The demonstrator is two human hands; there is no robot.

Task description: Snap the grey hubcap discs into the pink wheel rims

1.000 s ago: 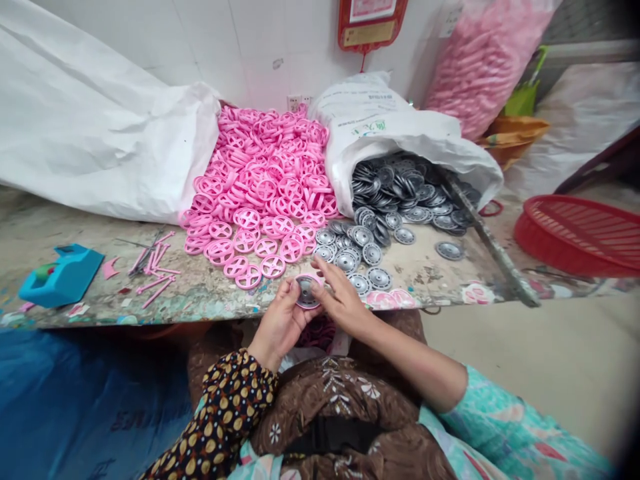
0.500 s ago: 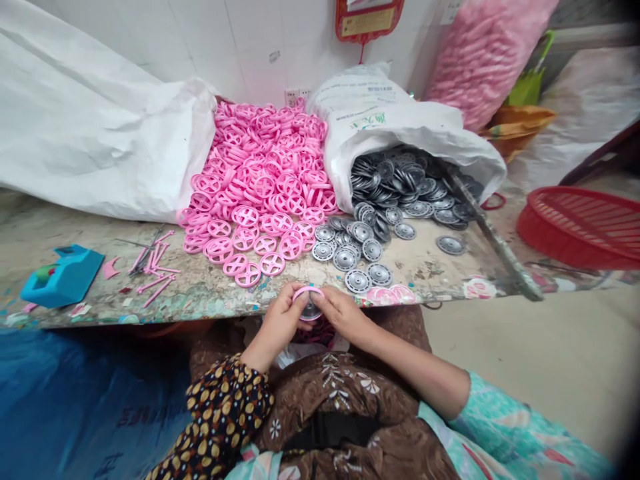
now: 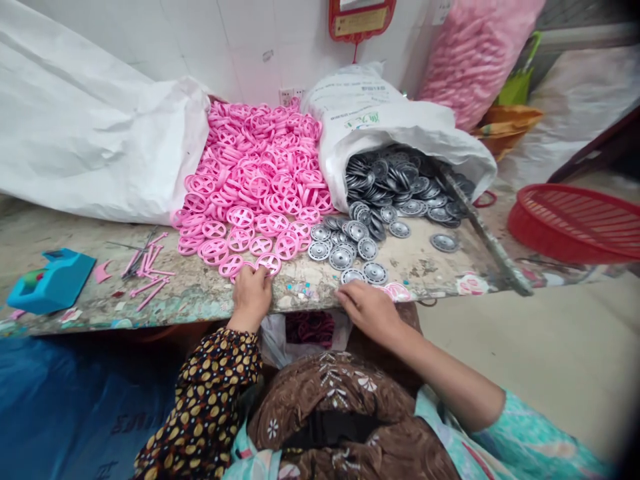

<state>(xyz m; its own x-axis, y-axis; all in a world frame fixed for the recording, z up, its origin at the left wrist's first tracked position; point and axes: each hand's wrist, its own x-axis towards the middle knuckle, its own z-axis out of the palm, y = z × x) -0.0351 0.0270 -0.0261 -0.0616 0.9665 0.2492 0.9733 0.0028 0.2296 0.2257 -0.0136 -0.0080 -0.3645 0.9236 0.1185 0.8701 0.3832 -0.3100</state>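
At the front of a heap of pink spoked wheel rings (image 3: 260,187), my left hand (image 3: 253,293) has its fingers bent down over a ring at the near edge, mostly hidden beneath them. My right hand (image 3: 370,310) is at the table's front edge, thumb and fingers closing on the near side of a grey wheel disc (image 3: 353,275). Other grey discs (image 3: 343,256) lie just beyond it. Below the table edge, between the hands, an open white bag (image 3: 274,337) holds pink and dark pieces (image 3: 311,328).
A white sack (image 3: 400,120) spills grey discs, with a worn bar (image 3: 485,233) across its mouth. A red basket (image 3: 575,227) stands right. On the left are a blue tape dispenser (image 3: 53,280), pink sticks (image 3: 149,267) and a large white sack (image 3: 100,147).
My hands have parted from the pink-rimmed wheel they held together, which is no longer in them. The left moved to the pink rings, the right to the grey discs.
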